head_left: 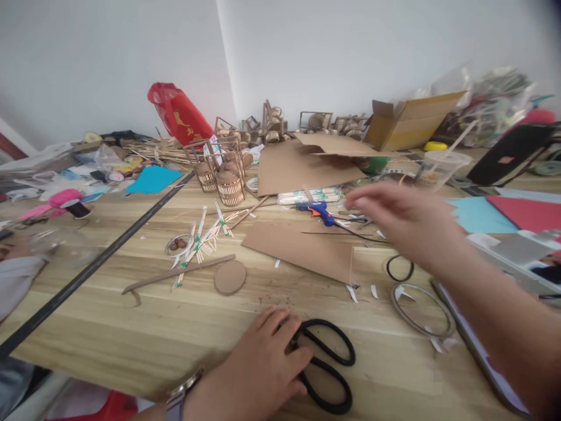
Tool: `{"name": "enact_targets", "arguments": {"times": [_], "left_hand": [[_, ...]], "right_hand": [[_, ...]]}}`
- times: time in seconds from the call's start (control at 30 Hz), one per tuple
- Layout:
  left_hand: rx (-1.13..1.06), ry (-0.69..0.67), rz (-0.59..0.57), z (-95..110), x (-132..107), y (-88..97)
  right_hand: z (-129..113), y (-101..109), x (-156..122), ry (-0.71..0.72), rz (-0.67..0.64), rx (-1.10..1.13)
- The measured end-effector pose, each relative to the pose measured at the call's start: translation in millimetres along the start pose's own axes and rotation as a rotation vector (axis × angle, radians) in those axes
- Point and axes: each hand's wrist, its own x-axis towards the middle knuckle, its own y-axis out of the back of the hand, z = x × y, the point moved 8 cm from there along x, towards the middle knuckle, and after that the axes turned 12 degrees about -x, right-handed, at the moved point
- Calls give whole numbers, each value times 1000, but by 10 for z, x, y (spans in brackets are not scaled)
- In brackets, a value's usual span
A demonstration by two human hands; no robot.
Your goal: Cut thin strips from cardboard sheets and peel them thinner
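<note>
My left hand (pixel 258 362) lies over the blades of black-handled scissors (pixel 331 380) on the table, its fingers spread and touching them. The blades are hidden under the hand. My right hand (pixel 394 216) is raised over the right side, slightly blurred, with loosely bent fingers and nothing seen in them. Left of its fingertips lies a blue hot glue gun (pixel 322 211). Below the gun is a cut cardboard piece (pixel 302 251). Farther left lie a round cardboard disc (pixel 230 277), a thin brown strip (pixel 188 270) and scattered wooden sticks (pixel 205 242).
Small slatted baskets (pixel 230 187) stand behind the sticks. A big cardboard sheet (pixel 298 166) and an open box (pixel 416 123) are at the back. A long dark bar (pixel 109 251) crosses the left. A plastic cup (pixel 440 169) stands right; another person's sleeve (pixel 17 280) shows left.
</note>
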Motion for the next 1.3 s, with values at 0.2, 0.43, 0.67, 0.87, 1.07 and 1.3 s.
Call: {"name": "enact_targets", "arguments": {"times": [0.2, 0.43, 0.67, 0.87, 1.07, 1.3], "left_hand": [[17, -21, -5, -28, 38, -90], [144, -163, 73, -16, 71, -195], [204, -218, 127, 34, 75, -220], [54, -59, 77, -196, 251, 131], [254, 121, 111, -639, 616, 519], [261, 84, 102, -597, 759, 465]], "right_hand": [[-94, -949, 440, 261, -342, -366], [-51, -1335, 617, 396, -466, -690], [-100, -1301, 618, 486, -375, -882], [-144, -1120, 617, 494, -274, -915], [-137, -843, 645, 394, -159, -889], [-29, -632, 752, 176, -82, -812]]}}
